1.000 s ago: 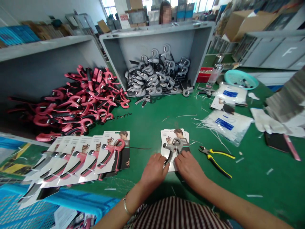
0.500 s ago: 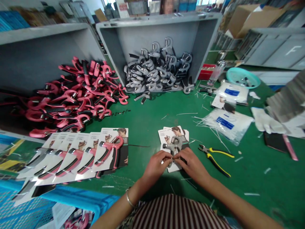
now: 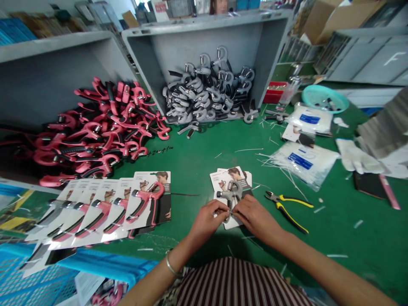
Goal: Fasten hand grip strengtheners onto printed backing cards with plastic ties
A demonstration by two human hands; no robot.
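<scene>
Striped garment (image 3: 237,282) at the near edge; bangle (image 3: 171,264) on the left wrist. Blue crate (image 3: 95,264) at lower left, with cards and pink pieces inside.

Left hand (image 3: 208,219) and right hand (image 3: 253,213) meet in front of the body. On each, thumb and forefinger drawn tight together, almost no gap, on a small pale piece (image 3: 230,211) over the handles of a grey hand grip (image 3: 234,189); piece too small to identify. Grip lies on a printed card (image 3: 218,182), ring end away from the body, more cards partly under it, all on the green table (image 3: 191,170).

Left of the hands: overlapping row of carded grips, mostly pink, the nearest a pink carded grip (image 3: 149,199). Right: pliers (image 3: 288,208), yellow and black handles, jaws apart. Further right, a pale glove (image 3: 357,157) beside a dark flat object (image 3: 368,185).

Beyond the pliers: clear bag (image 3: 314,163), blue label, thin white strips (image 3: 270,160) spilling from its left side; a second bag (image 3: 314,119) behind.

Far: tipped grey bin (image 3: 204,25) with a heap of grey grips (image 3: 197,97); left bin (image 3: 63,44) with pink grips (image 3: 105,131). Turquoise bowl (image 3: 325,97), far right. A person (image 3: 219,7) behind the middle bin.
</scene>
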